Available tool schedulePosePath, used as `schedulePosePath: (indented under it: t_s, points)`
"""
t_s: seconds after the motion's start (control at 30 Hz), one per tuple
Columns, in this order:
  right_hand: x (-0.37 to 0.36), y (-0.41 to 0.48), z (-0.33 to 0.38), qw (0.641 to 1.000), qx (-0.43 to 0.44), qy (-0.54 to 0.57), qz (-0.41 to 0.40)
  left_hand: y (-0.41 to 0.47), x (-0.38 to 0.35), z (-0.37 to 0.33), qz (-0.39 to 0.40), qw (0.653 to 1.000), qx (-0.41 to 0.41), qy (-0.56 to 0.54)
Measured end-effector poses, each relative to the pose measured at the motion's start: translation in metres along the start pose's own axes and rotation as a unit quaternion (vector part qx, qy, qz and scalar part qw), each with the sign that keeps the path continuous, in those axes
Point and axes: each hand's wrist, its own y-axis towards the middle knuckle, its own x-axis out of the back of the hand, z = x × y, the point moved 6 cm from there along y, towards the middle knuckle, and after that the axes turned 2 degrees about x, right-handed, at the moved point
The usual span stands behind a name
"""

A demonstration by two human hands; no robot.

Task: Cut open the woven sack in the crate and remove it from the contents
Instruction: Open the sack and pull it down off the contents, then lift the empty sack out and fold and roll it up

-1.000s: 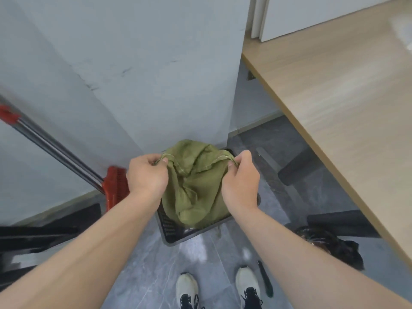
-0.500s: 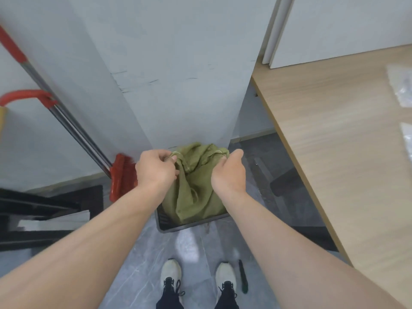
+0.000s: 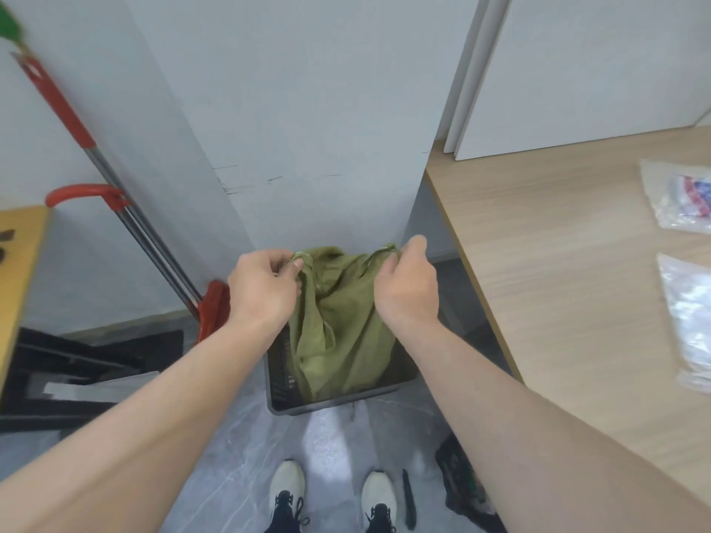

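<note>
One green sack [image 3: 338, 321] in one crate [image 3: 327, 402]; two hands, left [image 3: 263, 286], right [image 3: 408, 288], pinching its top edge.

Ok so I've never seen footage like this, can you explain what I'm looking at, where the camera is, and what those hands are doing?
There is no machine here. A person wears a wide-angle camera on the head, looking forward and down, so you see their own bare arms and, at the bottom, their shoes. The left hand and right hand each pinch the top edge of a green woven sack, which hangs down into a dark crate on the grey floor. What is inside the sack cannot be seen. A dark slim tool, possibly a cutter, lies beside the right shoe. On the right is a wooden table with clear plastic bags; on the left a red-handled trolley leans against the wall.
</note>
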Motion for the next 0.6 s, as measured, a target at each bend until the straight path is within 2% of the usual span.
schedulePosePath:
  t_s: [0.3, 0.47, 0.6]
  points:
    - [0.049, -0.002, 0.029, 0.997, 0.067, 0.036, -0.008, -0.019, 0.019, -0.051, -0.012, 0.995, -0.084, 0.05]
    - [0.086, 0.006, 0.054, 0.992, 0.04, 0.117, -0.01, -0.027, 0.03, -0.11, -0.007, 0.99, -0.131, 0.056]
    - [0.105, 0.0, 0.052, 0.983, 0.014, 0.175, -0.056, -0.032, 0.039, -0.132, -0.016, 0.987, -0.153, 0.054]
